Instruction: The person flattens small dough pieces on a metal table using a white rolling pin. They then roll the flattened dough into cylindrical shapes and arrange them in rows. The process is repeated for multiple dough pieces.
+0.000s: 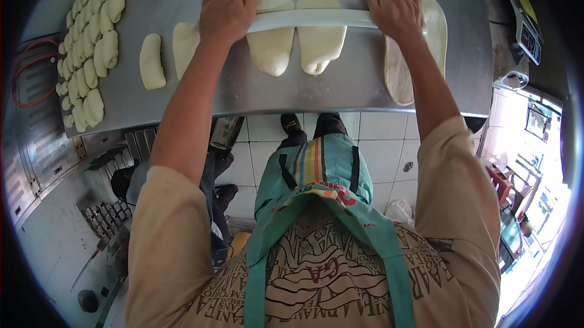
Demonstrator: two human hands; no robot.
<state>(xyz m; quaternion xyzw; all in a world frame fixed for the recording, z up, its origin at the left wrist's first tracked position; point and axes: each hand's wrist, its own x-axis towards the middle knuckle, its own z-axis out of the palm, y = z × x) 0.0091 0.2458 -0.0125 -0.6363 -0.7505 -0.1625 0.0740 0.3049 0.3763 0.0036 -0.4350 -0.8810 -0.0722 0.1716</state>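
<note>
A white rolling pin (310,19) lies crosswise over two flattened pieces of dough, a left one (271,51) and a right one (320,48), side by side on the metal table (340,94). My left hand (228,8) rests flat on the pin's left end, fingers stretched forward and thumb apart. On its right end lies my right hand (394,2), likewise open with the palm down. Beside my left forearm is another flat dough piece (184,48), partly covered. Two long flattened dough pieces, one (398,75) and another (437,39), lie around my right wrist.
Many rolled dough pieces (91,42) crowd the table's left end, with a single dough roll (152,61) apart from them. A digital scale (528,39) stands off the right edge. Another person's dark-clothed legs (222,206) show below, left of me.
</note>
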